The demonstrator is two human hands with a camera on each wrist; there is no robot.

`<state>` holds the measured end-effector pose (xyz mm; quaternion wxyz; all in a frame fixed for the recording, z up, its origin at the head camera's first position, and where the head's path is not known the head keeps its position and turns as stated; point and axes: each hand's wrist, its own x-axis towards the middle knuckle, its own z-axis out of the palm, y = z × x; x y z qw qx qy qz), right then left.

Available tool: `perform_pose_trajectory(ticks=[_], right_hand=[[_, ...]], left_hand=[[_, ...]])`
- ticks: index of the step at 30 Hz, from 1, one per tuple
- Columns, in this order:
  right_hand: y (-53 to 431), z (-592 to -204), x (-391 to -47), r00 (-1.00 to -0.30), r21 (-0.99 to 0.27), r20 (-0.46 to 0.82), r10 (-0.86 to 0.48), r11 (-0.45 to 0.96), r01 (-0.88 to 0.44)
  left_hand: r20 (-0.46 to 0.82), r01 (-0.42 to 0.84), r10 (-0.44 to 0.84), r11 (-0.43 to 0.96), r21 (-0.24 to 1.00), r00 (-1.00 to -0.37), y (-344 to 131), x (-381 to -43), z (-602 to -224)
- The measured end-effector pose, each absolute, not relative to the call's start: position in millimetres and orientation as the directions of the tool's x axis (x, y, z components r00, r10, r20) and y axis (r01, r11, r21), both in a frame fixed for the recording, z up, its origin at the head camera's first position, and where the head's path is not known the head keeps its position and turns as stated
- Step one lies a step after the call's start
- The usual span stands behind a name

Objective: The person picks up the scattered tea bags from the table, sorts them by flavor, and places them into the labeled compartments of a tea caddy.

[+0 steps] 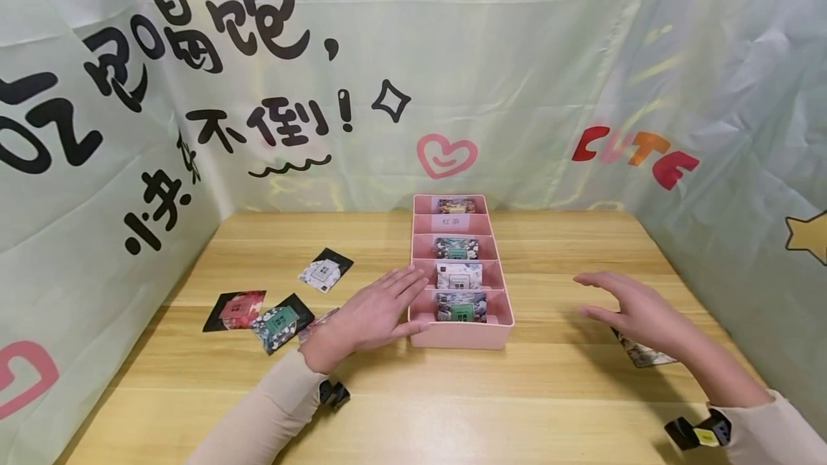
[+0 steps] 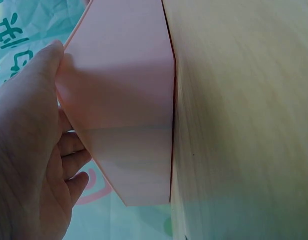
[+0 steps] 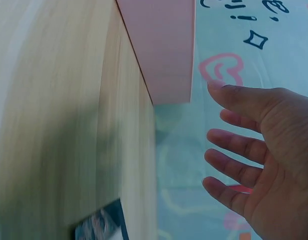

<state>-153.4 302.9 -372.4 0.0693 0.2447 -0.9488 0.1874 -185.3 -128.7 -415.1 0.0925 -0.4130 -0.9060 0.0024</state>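
Note:
A long pink divided box (image 1: 459, 337) stands on the table with small patterned sachets in several compartments. The front one holds a blue-grey sachet with a green label (image 1: 461, 307); behind it is a white floral sachet (image 1: 459, 276). My left hand (image 1: 375, 311) rests at the box's left rim, fingers extended and thumb near the front corner; in the left wrist view it touches the pink side wall (image 2: 123, 100). My right hand (image 1: 636, 311) hovers right of the box, fingers loosely spread, holding nothing. Below it, a sachet (image 1: 646, 356) lies on the table, partly hidden by that hand.
Left of the box lie a black-and-white sachet (image 1: 326, 270), a red one (image 1: 235, 309) and a green-labelled one (image 1: 281, 323). Another sachet (image 1: 313, 323) is partly covered by my left hand. Printed cloth (image 1: 530, 92) walls in the table's back and sides.

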Motion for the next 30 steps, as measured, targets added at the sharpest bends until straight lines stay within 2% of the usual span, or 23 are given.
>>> perform_pose_trajectory(ticks=[10,24,30], right_hand=[[330.6,-375.4,-149.0,-0.888,-0.3,0.207,-0.411,0.837,-0.458],[370.0,-389.8,-142.4,-0.929,-0.411,0.057,-0.365,0.839,-0.355],[380.6,-397.6,-142.3,-0.939,-0.392,0.03,-0.341,0.861,-0.325]], left_hand=[[0.152,0.743,0.746,0.664,-0.085,-0.649,-128.6,-184.9,-413.4],[0.158,0.742,0.743,0.665,-0.077,-0.65,-128.4,-184.4,-415.4],[0.155,0.742,0.742,0.666,-0.072,-0.652,-128.4,-184.2,-415.2]])
